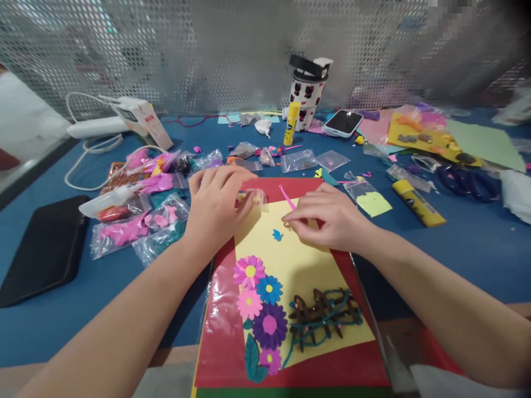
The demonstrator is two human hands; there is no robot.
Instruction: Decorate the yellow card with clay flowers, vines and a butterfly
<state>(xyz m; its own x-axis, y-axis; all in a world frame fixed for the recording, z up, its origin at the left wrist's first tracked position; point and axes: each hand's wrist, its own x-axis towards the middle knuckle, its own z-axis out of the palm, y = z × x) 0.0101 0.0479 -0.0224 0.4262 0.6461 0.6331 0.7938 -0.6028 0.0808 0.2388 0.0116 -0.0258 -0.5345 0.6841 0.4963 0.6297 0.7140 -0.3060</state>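
Observation:
My left hand [218,202] curls at the top left of the yellow sheet [298,251], thumb and fingers closed on a small clear plastic bag [259,199] with yellowish bits inside. My right hand [329,218] is pinched over the sheet's upper right, with a thin pink modelling tool [287,197] sticking out of it toward the upper left. Whether its fingertips also pinch a small bit is unclear. Between the hands lies a little blue bird shape [277,235]. Below are several clay flowers [269,324] and a brown clay fence [319,315] with teal vines. A red backing [232,367] frames the sheet.
Clay bags [124,229] and a black tablet-like slab [45,249] lie left. Behind stand a yellow glue stick [292,124] and a patterned tumbler [306,91], beside a phone [343,122]. Rightward are another glue stick [418,203], scissors [468,182] and coloured papers [483,143].

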